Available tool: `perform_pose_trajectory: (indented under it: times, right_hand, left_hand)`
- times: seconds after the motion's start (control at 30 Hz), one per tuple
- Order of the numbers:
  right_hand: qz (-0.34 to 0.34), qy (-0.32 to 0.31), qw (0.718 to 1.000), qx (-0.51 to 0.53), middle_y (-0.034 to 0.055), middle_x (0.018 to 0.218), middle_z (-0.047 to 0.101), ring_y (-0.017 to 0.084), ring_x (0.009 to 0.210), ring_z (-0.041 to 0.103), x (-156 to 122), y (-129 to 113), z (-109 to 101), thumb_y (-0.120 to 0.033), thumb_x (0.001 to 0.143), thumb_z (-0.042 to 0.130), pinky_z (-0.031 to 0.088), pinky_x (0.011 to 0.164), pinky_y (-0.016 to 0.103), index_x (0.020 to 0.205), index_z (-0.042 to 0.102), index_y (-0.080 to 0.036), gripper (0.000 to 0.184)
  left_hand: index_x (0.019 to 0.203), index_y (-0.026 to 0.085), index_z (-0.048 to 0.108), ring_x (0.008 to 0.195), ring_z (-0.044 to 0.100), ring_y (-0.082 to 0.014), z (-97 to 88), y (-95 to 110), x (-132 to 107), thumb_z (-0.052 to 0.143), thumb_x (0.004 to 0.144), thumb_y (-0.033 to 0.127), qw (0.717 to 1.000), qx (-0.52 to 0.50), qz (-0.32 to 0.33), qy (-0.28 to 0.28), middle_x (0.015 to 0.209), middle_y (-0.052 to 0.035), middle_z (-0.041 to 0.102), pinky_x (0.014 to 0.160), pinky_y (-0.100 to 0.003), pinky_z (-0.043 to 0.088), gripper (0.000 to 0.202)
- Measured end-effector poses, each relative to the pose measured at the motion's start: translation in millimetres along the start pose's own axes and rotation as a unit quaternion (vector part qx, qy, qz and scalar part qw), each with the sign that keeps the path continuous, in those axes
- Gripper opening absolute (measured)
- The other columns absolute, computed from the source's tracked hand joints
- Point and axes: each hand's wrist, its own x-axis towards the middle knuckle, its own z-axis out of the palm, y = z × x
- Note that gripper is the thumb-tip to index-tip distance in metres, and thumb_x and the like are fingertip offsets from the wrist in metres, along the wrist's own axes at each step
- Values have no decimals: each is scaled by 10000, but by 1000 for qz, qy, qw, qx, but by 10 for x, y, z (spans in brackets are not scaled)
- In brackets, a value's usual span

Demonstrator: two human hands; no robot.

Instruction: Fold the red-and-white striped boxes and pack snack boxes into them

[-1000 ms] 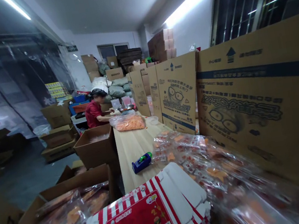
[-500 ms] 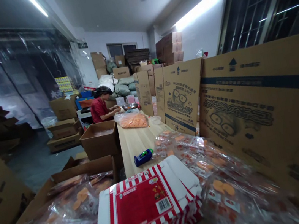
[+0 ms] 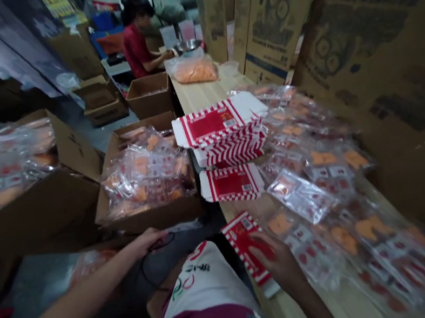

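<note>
Right hand (image 3: 273, 259) on a red carton (image 3: 246, 243) at the table's (image 3: 251, 207) left edge
Left hand (image 3: 150, 240) by a dark cord (image 3: 144, 272); blur hides whether either grips. Bare wood (image 3: 193, 95) beyond the carton stack (image 3: 227, 137).

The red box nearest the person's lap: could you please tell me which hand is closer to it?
Right: the right hand lies on the red box; the left hand is apart from it, off to its left, near an open carton.
</note>
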Motion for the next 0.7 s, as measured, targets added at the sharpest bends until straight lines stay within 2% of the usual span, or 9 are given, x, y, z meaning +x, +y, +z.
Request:
perform_pose_trajectory:
  times: [0.03,0.1,0.2,0.27,0.33,0.53,0.6,0.7]
  right_hand:
    - [-20,-48,998,33,90,993,690,211,936,640,-40,-149,129,-286,865,557,501,839,323,1005,666,-171,211]
    - [-67,-142,985,65,49,854,684,173,809,630,-68,-429,365,-210,819,587,472,743,263,866,681,-172,112]
    - [-126,-273,953,39,-5,700,638,125,672,577,-117,-689,619,-138,745,635,396,623,209,717,672,-168,55]
    - [-152,-344,926,22,-25,654,613,111,638,557,-174,-738,679,-135,722,656,362,586,196,694,676,-168,47]
    - [-164,-395,903,32,-33,655,611,108,642,562,-218,-731,637,-150,733,657,359,587,189,723,691,-170,41]
    - [-159,-453,875,56,-16,690,640,121,657,587,-224,-717,309,-205,744,660,387,595,188,782,723,-152,91]
    - [-170,-453,874,40,-6,714,661,125,671,592,-226,-725,297,-205,765,632,394,605,191,820,744,-158,133]
    - [-165,-425,890,16,-8,739,679,130,698,601,-230,-738,354,-220,776,635,404,626,189,855,756,-175,152]
  left_hand:
    - [792,92,614,515,524,-93,-1,-101,-101,591,878,497,1000,5,-15,-4,667,-8,607,485,-228,438,414]
    - [635,101,576,413,425,-65,18,-176,-290,680,762,581,999,12,-24,-19,533,-4,572,416,-217,329,508]
    - [580,99,587,395,411,-54,153,-101,-595,792,598,594,998,14,-5,-66,542,-33,621,412,-218,283,536]
    - [576,100,601,393,412,-48,285,-22,-807,815,578,559,993,9,9,-119,569,-39,640,408,-210,268,506]
    - [578,105,611,396,420,-46,405,43,-991,818,592,524,985,2,20,-173,584,-33,643,399,-197,268,467]
    - [658,121,683,406,473,-66,595,231,-1275,809,627,485,958,27,31,-282,564,-14,627,398,-182,364,387]
    - [661,129,688,412,488,-76,642,311,-1317,800,639,491,948,35,34,-315,550,-7,613,397,-181,391,380]
    - [655,138,691,407,482,-78,702,390,-1355,801,636,494,941,39,36,-334,517,13,572,376,-172,389,372]
